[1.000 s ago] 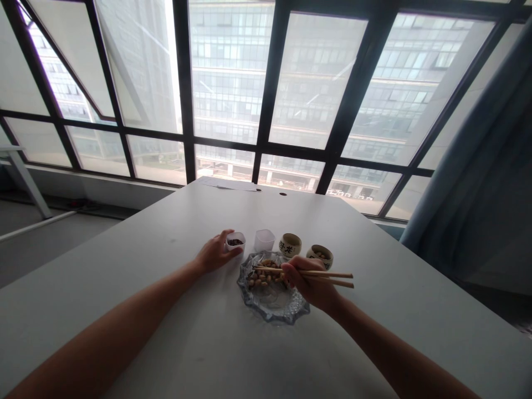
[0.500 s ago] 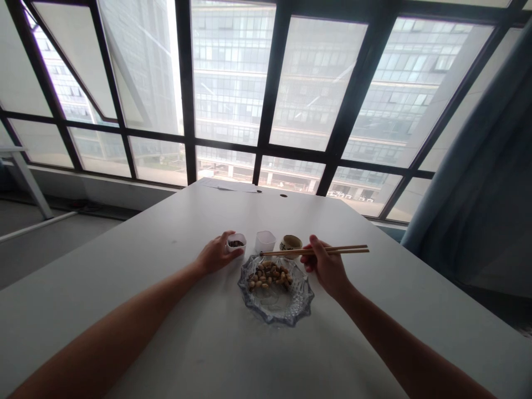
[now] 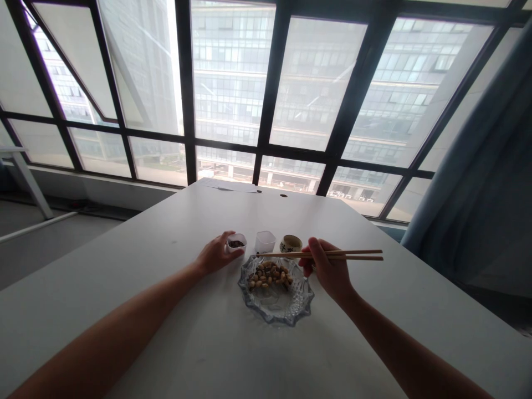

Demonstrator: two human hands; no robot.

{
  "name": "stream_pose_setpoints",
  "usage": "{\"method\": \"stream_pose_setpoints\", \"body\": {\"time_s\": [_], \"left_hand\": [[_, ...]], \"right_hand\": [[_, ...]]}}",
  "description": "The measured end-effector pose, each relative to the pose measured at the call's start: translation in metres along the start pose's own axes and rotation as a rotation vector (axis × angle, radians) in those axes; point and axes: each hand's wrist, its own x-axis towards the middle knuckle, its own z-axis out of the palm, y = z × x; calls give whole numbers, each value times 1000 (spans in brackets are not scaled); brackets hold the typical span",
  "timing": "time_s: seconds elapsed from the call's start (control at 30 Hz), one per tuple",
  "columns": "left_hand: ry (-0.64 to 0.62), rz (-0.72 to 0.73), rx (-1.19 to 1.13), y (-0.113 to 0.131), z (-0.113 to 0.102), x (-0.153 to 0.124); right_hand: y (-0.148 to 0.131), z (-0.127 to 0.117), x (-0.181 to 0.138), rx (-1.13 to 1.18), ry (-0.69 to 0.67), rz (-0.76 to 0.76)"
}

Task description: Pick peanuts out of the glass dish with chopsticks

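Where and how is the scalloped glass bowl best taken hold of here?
Probably take the glass bowl by opposite sides of its scalloped rim, coming from the near side: the jutting points offer purchase, while chopsticks cross by the far edge and cups stand just beyond.

I had the left hand (image 3: 215,253) curled around a translucent square cup (image 3: 244,245) of dark pieces (image 3: 236,244), while the right hand (image 3: 328,269) gripped a pair of wooden chopsticks (image 3: 286,255), a small dark bit (image 3: 258,254) at their tips, near the back rim of a scalloped glass dish (image 3: 277,318). I saw nuts (image 3: 266,273) heaped toward the dish's far side. Beyond it, a second square cup (image 3: 265,242) and a lettered ceramic cup (image 3: 286,247) stood on the white table (image 3: 224,343).
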Motion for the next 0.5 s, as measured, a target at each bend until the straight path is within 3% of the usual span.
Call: {"method": "stream_pose_setpoints", "body": {"time_s": [0.17, 0.37, 0.5], "left_hand": [[35, 21, 7, -5, 3, 0], [192, 137, -16, -5, 5, 0], [215, 110, -16, -5, 5, 1]], "right_hand": [[-6, 4, -5, -2, -59, -14], [-7, 2, -1, 21, -29, -16], [-7, 1, 1, 31, -12, -10]]}}
